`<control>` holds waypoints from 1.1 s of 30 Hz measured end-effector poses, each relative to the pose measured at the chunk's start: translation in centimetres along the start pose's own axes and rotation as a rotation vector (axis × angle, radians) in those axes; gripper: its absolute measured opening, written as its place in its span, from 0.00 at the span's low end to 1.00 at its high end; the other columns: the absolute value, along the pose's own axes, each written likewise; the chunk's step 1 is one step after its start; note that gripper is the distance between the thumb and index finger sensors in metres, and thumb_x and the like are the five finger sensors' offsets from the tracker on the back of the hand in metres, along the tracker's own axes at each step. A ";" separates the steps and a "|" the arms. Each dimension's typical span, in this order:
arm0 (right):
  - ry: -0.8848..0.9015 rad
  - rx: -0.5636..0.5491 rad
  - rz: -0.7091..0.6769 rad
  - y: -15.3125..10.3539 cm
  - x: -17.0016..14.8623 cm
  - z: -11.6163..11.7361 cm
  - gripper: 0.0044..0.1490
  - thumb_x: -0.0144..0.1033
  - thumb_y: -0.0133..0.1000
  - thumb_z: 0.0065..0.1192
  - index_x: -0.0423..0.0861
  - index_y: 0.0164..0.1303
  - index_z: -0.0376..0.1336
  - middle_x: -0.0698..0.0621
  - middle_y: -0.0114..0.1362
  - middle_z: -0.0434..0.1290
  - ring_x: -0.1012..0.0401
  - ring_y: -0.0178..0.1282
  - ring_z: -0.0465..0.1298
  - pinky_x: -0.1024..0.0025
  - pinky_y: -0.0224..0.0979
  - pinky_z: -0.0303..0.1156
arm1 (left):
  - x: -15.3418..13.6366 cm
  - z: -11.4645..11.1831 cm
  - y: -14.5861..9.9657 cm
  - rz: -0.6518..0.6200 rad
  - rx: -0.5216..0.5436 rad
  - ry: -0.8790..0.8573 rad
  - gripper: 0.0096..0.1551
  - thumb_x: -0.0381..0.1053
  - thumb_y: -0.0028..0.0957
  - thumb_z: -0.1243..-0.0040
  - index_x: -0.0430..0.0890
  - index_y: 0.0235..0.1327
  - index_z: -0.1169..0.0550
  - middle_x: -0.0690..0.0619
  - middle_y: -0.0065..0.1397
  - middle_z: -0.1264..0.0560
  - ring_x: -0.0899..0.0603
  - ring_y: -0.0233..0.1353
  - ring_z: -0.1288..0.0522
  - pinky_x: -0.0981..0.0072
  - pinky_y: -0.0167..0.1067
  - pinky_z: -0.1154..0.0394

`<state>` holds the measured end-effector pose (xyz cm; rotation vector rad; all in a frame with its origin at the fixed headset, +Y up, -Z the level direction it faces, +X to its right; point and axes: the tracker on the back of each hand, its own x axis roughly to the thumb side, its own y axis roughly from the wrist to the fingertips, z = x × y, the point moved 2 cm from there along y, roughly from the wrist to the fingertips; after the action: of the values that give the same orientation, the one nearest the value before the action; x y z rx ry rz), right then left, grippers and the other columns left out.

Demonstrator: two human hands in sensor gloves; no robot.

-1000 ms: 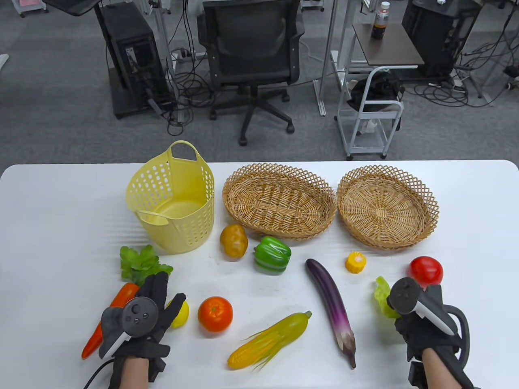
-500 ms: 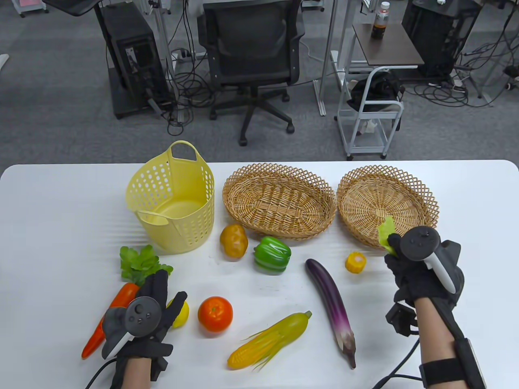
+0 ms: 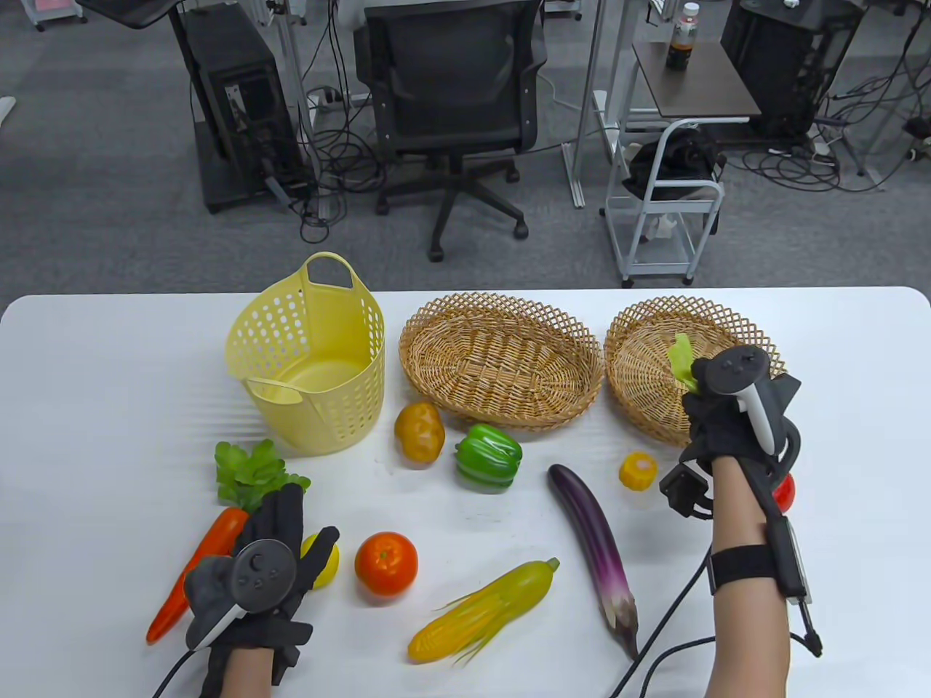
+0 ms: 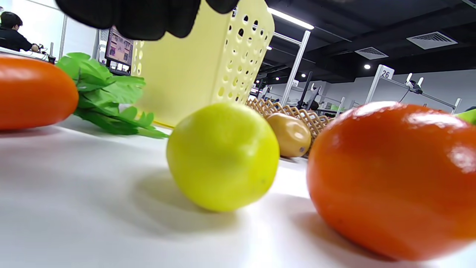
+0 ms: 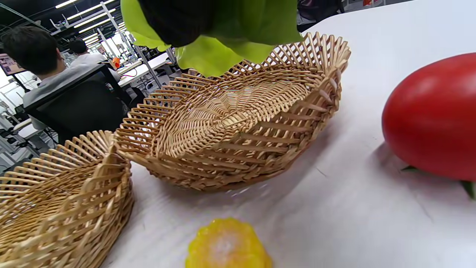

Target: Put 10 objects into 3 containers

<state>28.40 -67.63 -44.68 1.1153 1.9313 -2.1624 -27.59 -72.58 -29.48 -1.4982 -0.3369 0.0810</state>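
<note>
Table view shows my right hand [image 3: 731, 407] holding a light green lettuce leaf [image 3: 680, 361] over the near part of the round wicker basket [image 3: 640, 342], the leaf sticking up past my fingertips. In the right wrist view my fingers [image 5: 174, 18] are closed around the leaf [image 5: 223, 44], which hangs above the basket's [image 5: 238, 123] woven bowl, clear of the weave. I judge this to be the first placement: all three containers look bare, and the leaf is at the point of release. Next I need to carry it a little further over the bowl's middle, lower it and let my fingers part so it settles inside rather than draping on the rim.

Just behind the grip and toward my wrist sit the small corn piece [image 3: 638, 470] and the tomato [image 3: 784, 492], half hidden by my forearm. Well away on the other side of the grip lie the oval wicker basket [image 3: 436, 342] and the yellow plastic basket [image 3: 309, 363].

My left hand [image 3: 262, 560] lies flat on the table with fingers spread, holding nothing; the lemon [image 4: 223, 156] sits right beside its thumb, the carrot [image 3: 196, 567] on its outer side. The orange [image 3: 386, 563], potato [image 3: 420, 432], green pepper [image 3: 489, 456], eggplant [image 3: 596, 545] and corn cob [image 3: 484, 611] wait on the table between the hands.
</note>
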 end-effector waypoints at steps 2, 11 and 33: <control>-0.014 -0.014 0.020 0.5 0.2 0.5 0.37 0.39 0.67 0.56 0.65 0.82 0.44 0.51 0.89 0.52 0.50 0.89 0.47 0.37 0.88 0.32 | 0.0 0.0 0.0 -0.001 0.002 0.000 0.47 0.67 0.69 0.63 0.35 0.87 0.48 0.27 0.84 0.43 0.21 0.80 0.40 0.26 0.68 0.39; 0.018 0.091 -0.011 1.0 -0.3 1.4 0.40 0.44 0.67 0.53 0.61 0.85 0.39 0.56 0.94 0.36 0.51 0.90 0.29 0.39 0.86 0.25 | 0.8 -0.6 -0.2 -0.038 -0.066 -0.019 0.47 0.67 0.69 0.63 0.35 0.87 0.48 0.27 0.85 0.45 0.20 0.81 0.43 0.22 0.69 0.44; 0.016 0.251 0.184 -0.2 -12.6 1.0 0.55 0.56 0.62 0.57 0.51 0.87 0.33 0.37 0.91 0.31 0.30 0.85 0.37 0.31 0.82 0.44 | 0.9 -0.7 -0.4 -0.068 -0.078 -0.058 0.48 0.68 0.68 0.63 0.36 0.87 0.48 0.27 0.85 0.46 0.20 0.82 0.44 0.19 0.68 0.48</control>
<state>37.13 -73.77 -37.95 1.2921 1.5220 -2.3437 -26.57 -73.05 -28.97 -1.5625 -0.4415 0.0581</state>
